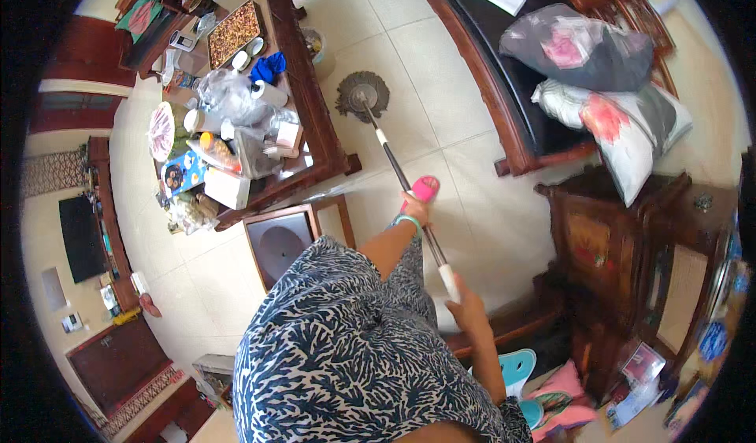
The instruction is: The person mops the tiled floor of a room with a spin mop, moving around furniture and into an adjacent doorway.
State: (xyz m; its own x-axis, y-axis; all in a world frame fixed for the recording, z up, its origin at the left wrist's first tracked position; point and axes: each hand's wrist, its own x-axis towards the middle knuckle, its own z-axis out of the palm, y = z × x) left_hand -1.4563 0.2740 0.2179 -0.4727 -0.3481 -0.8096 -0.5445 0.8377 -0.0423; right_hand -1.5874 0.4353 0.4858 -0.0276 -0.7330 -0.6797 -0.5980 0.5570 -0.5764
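Observation:
A round mop with a grey string head [379,82] lies flat on the tiled floor, its long pole [397,164] slanting back toward my body. My left hand [417,211], with a pale green bracelet at the wrist, is wrapped around the middle of the pole. Lower down, my right hand [468,306] grips the white end of the handle [449,280]. A pink slipper [426,188] on my foot shows just beyond my left hand. My patterned clothing hides the other foot.
Left of the mop stands a crowded wooden table [319,130] with a tray of dried pieces [235,34]. A wooden stool [280,245] is beside its near corner. To the right are a dark wooden bench [472,47] with cushions [579,47] and a carved cabinet [596,236]. A bin [313,44] stands behind the table.

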